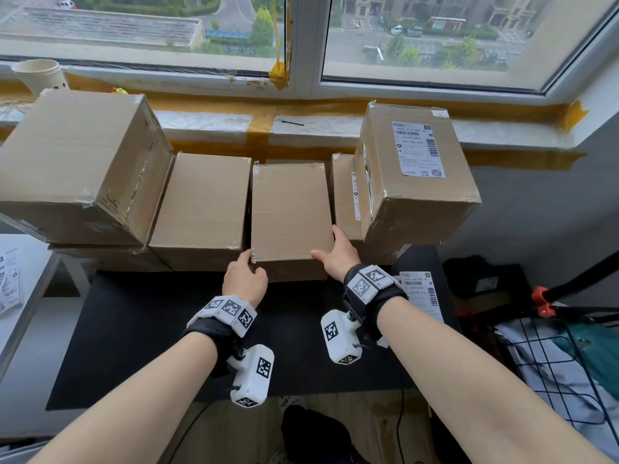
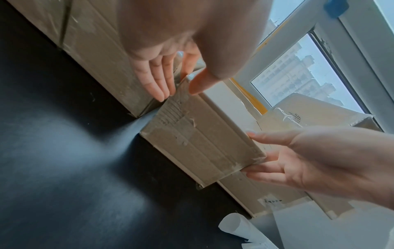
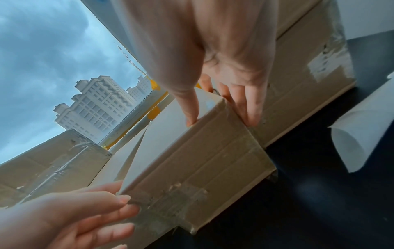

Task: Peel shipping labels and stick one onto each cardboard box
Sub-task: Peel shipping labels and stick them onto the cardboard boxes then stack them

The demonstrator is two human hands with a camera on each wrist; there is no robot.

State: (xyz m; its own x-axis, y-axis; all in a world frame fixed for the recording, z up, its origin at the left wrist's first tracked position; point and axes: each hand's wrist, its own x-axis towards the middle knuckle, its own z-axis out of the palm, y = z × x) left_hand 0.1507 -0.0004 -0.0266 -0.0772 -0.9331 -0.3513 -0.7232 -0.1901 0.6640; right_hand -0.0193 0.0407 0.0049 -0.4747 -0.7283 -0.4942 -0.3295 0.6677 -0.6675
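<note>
Several cardboard boxes stand in a row along the far edge of the black table (image 1: 144,329). Both hands hold the plain middle box (image 1: 289,212) by its near corners. My left hand (image 1: 249,266) pinches the left corner, thumb on top, fingers down the side (image 2: 178,94). At the right corner my right hand (image 1: 326,244) grips the same way (image 3: 221,123). The box (image 1: 415,182) at far right carries a white shipping label (image 1: 418,149) on top. Another label sheet (image 1: 422,293) lies on the table beside my right wrist.
A large box (image 1: 77,162) and a lower one (image 1: 204,209) sit left of the held box. Curled backing paper (image 3: 362,131) lies on the table at right. More label sheets (image 1: 8,283) rest on a white surface at left. A wire basket (image 1: 552,363) stands at right.
</note>
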